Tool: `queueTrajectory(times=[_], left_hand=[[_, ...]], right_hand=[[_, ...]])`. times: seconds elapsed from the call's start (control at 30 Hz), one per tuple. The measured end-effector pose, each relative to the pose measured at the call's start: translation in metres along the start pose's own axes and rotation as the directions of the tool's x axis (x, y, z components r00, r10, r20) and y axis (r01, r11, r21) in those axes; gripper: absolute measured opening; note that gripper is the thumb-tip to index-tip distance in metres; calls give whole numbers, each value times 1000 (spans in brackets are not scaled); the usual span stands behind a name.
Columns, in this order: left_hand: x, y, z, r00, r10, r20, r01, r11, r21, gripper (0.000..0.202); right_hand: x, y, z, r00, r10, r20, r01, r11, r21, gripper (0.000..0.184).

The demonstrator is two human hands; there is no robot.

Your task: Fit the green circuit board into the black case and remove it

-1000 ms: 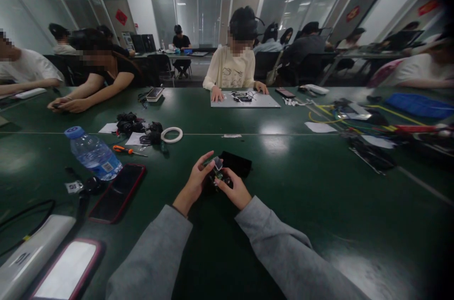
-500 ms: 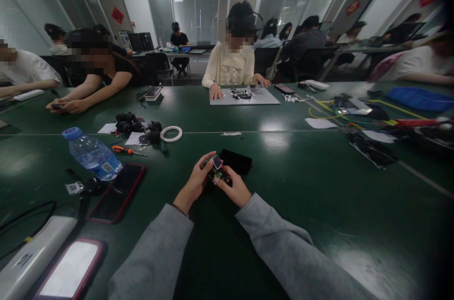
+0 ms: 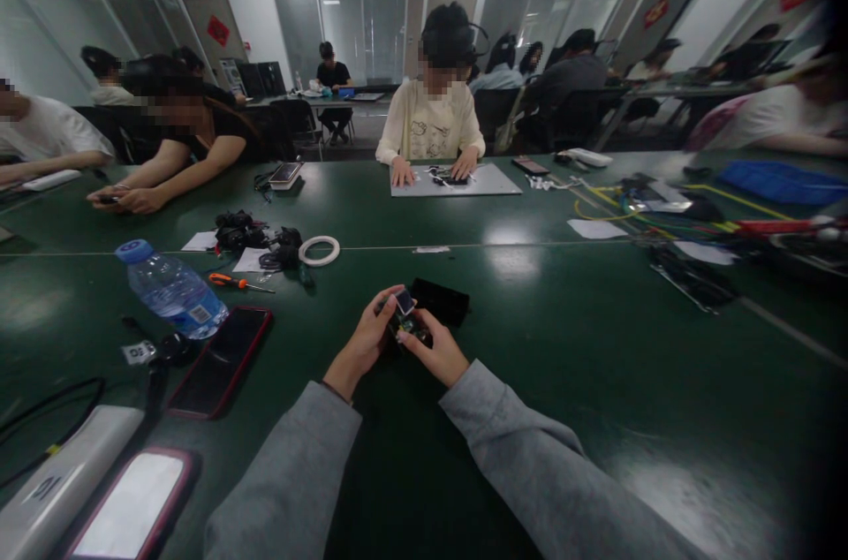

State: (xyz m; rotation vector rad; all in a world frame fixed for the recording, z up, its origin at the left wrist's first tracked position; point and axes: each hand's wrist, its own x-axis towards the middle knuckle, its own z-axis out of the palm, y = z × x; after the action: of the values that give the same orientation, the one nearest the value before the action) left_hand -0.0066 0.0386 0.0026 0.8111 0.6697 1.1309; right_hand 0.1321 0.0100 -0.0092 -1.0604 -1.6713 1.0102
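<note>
A small green circuit board with a little screen (image 3: 405,302) is held up between my two hands over the dark green table. My left hand (image 3: 368,332) is closed around its left side, the thumb near the screen. On the right side, my right hand (image 3: 437,350) grips the board's lower part with thumb and fingers. Some of the board is hidden behind my fingers. Just beyond my hands lies a black open box (image 3: 442,302), partly covered by my right hand.
To the left are a water bottle (image 3: 173,291), a dark phone (image 3: 222,363), a screwdriver (image 3: 231,281), a tape roll (image 3: 319,251) and a white power bank (image 3: 72,476). Across the table, a person's hands rest on a grey board (image 3: 494,180). Cables and a blue tray (image 3: 785,182) lie right.
My hands and the circuit board stay almost still. Across the table, the other person's hand on the right side has moved inward onto the parts on the grey board.
</note>
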Motion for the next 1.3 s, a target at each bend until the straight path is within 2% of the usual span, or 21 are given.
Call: queueTrajectory(times=[0.2, 0.57, 0.73, 1.03, 1.3], left_hand=[[-3, 2, 2, 999, 9, 50, -9, 1000, 0, 49], [-4, 2, 1, 999, 4, 53, -4, 1000, -1, 50], [0, 0, 1, 999, 23, 26, -23, 999, -32, 49], [-1, 2, 1, 1000, -17, -7, 16, 999, -44, 46], [6, -1, 0, 989, -67, -129, 52, 992, -114, 51]], right_hand=[[0, 1, 0, 1000, 4, -16, -4, 1000, -23, 37], [-1, 0, 0, 1000, -2, -10, 2, 999, -46, 38], [0, 1, -1, 1000, -3, -10, 3, 1000, -23, 37], [-2, -3, 0, 999, 9, 42, -6, 998, -56, 40], [-3, -2, 0, 996, 22, 81, -17, 998, -57, 58]])
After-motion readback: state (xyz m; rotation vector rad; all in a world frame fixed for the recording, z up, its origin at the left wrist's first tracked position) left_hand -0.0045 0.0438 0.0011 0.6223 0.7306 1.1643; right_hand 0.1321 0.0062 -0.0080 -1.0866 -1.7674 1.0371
